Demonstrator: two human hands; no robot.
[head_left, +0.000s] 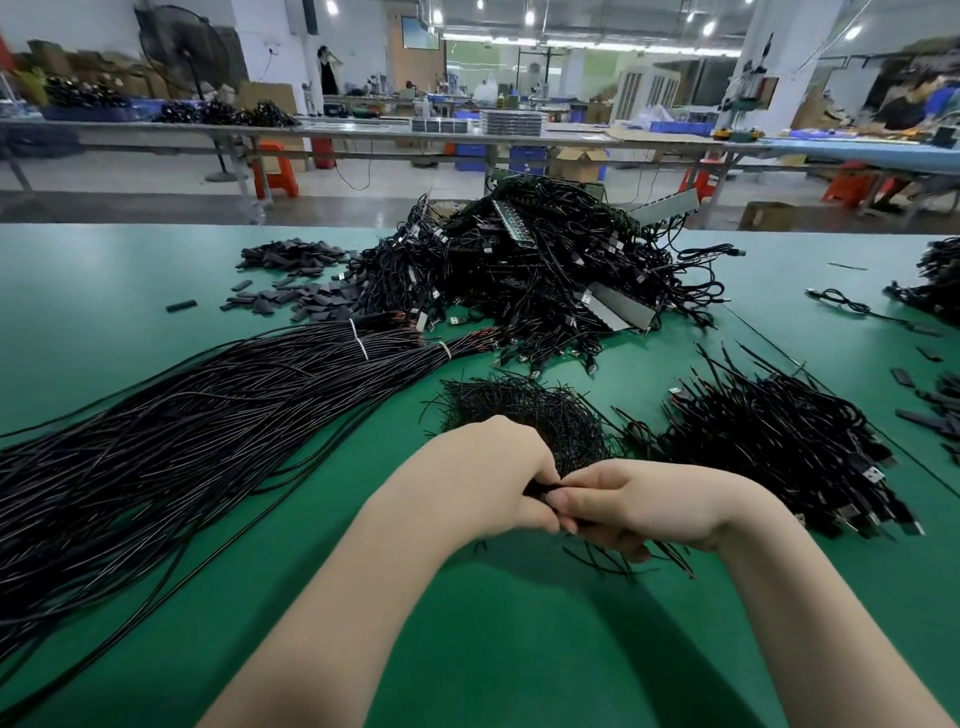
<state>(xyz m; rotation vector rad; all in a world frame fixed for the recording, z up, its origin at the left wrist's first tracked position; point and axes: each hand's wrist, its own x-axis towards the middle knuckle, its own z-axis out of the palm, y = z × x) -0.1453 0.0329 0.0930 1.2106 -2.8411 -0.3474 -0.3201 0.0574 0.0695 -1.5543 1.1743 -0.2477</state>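
Far out to the left of my fingers the long black cables (182, 426) fan across the green table mat (467, 649), cinched with white ties (358, 340) at their far end, and beyond that end lies a scatter of short black sleeve pieces (296, 280). My left hand (488, 467) has its fingers curled round one end of a small black cable bundle (540, 491), which sits right between my two sets of fingertips, lifted a little off the mat. Just behind my knuckles is a nest of thin black wire ties (524, 410), and well beyond it the big heap of USB cables (545, 270). My right hand (660, 501) pinches the bundle's other end, thumb touching the left hand's fingers, and thin wire ends (670, 558) stick out below my right fingers. Near my right wrist, further right, lies a pile of coiled USB leads (779, 452)
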